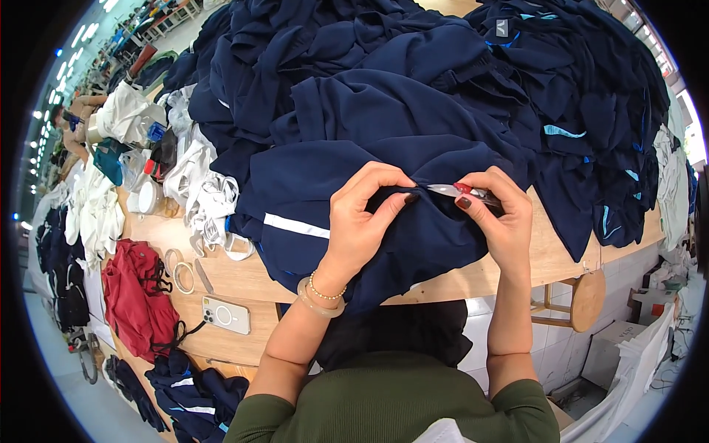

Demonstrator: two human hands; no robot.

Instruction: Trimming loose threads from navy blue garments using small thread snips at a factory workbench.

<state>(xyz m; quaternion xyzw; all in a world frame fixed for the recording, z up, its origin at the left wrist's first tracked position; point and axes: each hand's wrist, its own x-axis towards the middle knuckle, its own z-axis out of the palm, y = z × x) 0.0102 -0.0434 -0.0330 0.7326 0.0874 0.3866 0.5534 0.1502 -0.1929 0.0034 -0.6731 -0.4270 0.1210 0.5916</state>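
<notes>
A navy blue garment (362,164) with a white stripe lies bunched across the table edge before me. My left hand (367,210) pinches a fold of its cloth between thumb and forefinger. In my right hand (502,214) I hold small thread snips (445,190) with pale metal blades and a red part near the grip. The blades point left, their tips close to the pinched fold. Whether they touch the cloth I cannot tell. My fingers partly hide the handle of the snips.
Large heaps of navy garments (347,44) cover the table's far side. To the left are white cloth strips (210,196), tape rolls (183,277), a phone (226,315) and a red bag (136,295). A round wooden stool (588,300) stands under the right edge.
</notes>
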